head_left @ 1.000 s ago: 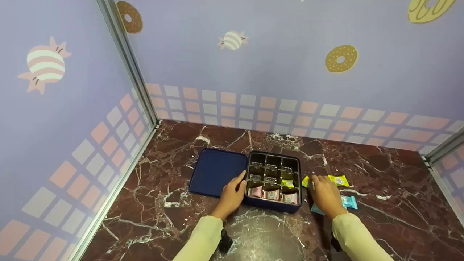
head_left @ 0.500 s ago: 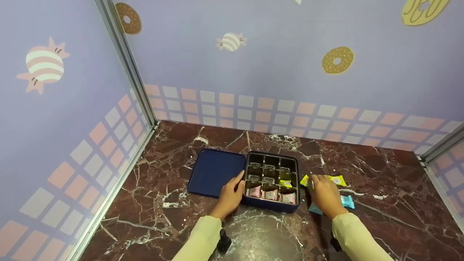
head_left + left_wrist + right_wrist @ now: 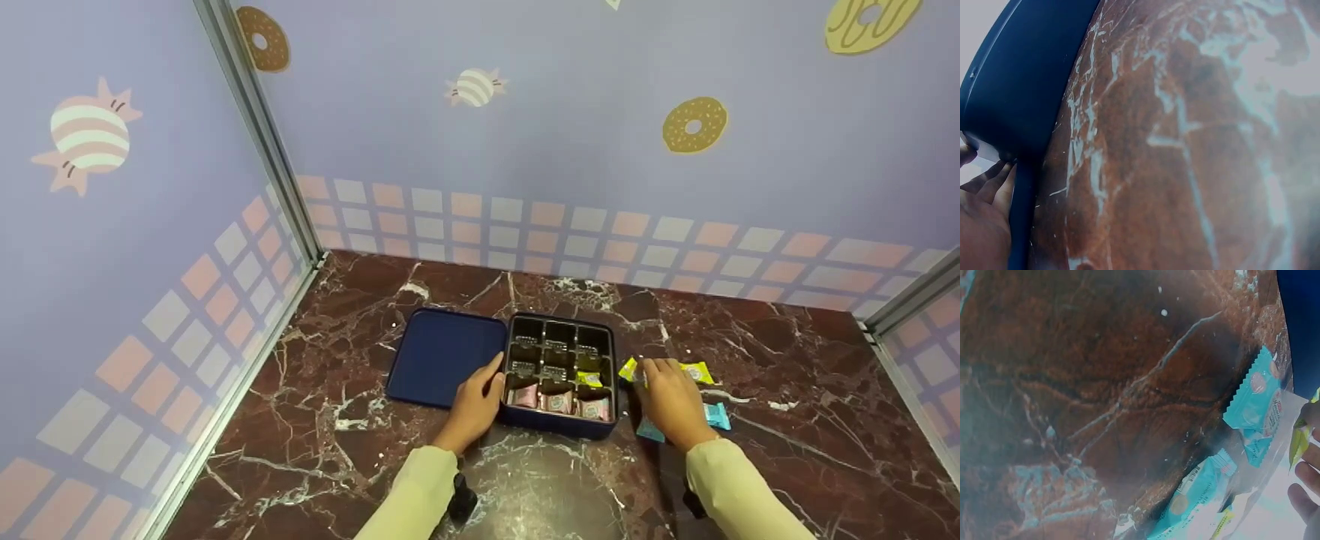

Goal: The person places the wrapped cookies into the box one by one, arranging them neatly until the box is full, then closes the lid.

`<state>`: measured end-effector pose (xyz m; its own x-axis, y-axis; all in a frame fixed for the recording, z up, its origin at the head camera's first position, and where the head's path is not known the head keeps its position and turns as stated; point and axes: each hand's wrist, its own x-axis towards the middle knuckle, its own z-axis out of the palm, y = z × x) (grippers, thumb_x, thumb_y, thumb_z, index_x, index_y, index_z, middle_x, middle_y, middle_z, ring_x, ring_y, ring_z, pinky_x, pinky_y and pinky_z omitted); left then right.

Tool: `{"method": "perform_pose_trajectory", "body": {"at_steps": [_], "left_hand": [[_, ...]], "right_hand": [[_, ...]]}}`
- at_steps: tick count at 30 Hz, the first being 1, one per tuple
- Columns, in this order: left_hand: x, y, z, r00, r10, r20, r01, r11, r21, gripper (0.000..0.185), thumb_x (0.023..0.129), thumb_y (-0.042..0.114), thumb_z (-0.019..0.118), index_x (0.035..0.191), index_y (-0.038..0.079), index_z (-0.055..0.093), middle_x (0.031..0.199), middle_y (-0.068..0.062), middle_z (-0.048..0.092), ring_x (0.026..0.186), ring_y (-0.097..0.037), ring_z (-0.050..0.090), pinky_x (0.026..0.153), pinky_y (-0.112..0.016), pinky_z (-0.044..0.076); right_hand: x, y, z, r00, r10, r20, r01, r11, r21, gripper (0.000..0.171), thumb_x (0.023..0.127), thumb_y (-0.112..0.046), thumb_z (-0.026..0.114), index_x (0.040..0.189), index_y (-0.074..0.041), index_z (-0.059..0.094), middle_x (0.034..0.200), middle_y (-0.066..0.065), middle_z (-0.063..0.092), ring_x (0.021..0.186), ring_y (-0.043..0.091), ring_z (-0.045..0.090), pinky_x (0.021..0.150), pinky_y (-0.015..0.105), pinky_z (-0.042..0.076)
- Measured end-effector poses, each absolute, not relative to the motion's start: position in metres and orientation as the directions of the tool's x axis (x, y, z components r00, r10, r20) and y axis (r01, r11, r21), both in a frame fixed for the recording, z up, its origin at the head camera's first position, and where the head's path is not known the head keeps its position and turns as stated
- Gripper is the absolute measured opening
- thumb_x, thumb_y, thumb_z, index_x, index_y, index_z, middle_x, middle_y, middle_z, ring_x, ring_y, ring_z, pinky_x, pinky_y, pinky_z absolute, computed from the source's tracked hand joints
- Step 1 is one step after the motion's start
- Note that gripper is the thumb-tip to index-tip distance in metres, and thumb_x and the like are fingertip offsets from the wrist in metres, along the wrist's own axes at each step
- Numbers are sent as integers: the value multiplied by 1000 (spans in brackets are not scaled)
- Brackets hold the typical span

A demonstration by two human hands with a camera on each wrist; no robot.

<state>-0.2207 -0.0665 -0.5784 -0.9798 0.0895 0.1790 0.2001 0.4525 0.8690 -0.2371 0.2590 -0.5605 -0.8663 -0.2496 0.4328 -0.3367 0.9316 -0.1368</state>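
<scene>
In the head view, a dark blue box (image 3: 559, 426) with a divided black tray stands on the marble table. Pink wrapped sweets (image 3: 556, 403) fill its front row, and a yellow wrapped sweet (image 3: 589, 379) lies in the middle row's right compartment. My left hand (image 3: 476, 401) rests against the box's left side, fingers extended along its edge. Right of the box, my right hand (image 3: 670, 397) pinches a yellow packet (image 3: 1300, 439), partly hidden by the fingers. Another yellow packet (image 3: 697, 372) shows past the knuckles. Blue packets (image 3: 1255, 402) lie beneath and beside this hand.
The flat blue lid (image 3: 446, 356) lies against the box's left side, partly under my left hand. Purple printed walls (image 3: 570, 150) enclose the marble table (image 3: 345, 465) at the back and sides. Several compartments in the back and middle rows hold nothing.
The head view has shifted slightly, so the scene sits a little further left. Both hands keep nearly the same places, left at the box and right at the yellow packets.
</scene>
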Motion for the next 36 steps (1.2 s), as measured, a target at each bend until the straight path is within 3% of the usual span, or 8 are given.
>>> {"method": "perform_pose_trajectory", "body": {"at_steps": [12, 20, 36], "left_hand": [[-221, -66, -579, -981, 83, 178, 196, 458, 867, 44, 103, 25, 47, 145, 11, 47, 136, -15, 58, 128, -32, 53, 107, -48, 42], [-221, -66, -579, -981, 86, 173, 193, 455, 869, 44, 103, 25, 46, 145, 11, 46, 136, -15, 57, 128, -32, 53, 107, -48, 42], [-220, -67, -578, -985, 87, 152, 175, 459, 871, 44, 103, 25, 47, 146, 15, 45, 137, -12, 58, 129, -30, 53, 107, -47, 42]], "right_hand": [[-236, 253, -553, -842, -275, 464, -352, 932, -87, 23, 79, -5, 76, 97, -2, 63, 94, 15, 66, 94, 33, 59, 87, 51, 49], [-237, 254, -550, -851, -256, 458, -326, 942, -80, 21, 79, -5, 75, 96, -3, 62, 96, 14, 66, 96, 34, 58, 79, 50, 47], [-238, 256, -545, -807, -295, 511, -372, 927, -52, 21, 79, -6, 76, 91, -4, 59, 89, 13, 64, 90, 34, 56, 69, 43, 39]]}}
